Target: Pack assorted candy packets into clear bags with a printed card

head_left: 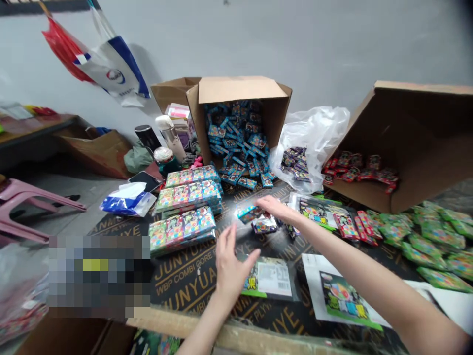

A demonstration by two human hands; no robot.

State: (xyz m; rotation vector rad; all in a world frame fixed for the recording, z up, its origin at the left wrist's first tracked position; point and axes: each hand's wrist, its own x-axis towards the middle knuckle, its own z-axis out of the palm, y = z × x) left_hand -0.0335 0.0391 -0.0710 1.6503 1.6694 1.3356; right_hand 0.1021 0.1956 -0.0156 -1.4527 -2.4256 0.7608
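My right hand reaches across the table, its fingers closed at the right end of a small blue candy packet. A small purple packet lies just below that hand. My left hand is open, thumb spread from the fingers, and looks empty. Beside its thumb a clear-edged pouch with a green strip and a white barcode label lies flat on the table. Left of the hands stand stacks of colourful flat packs. Part of the blue packet is hidden by my right fingers.
At the back, a cardboard box holds many blue packets. A clear plastic bag contains purple ones, and a tilted carton red ones. Green packets pile up at right. Bottles and a tissue pack stand left.
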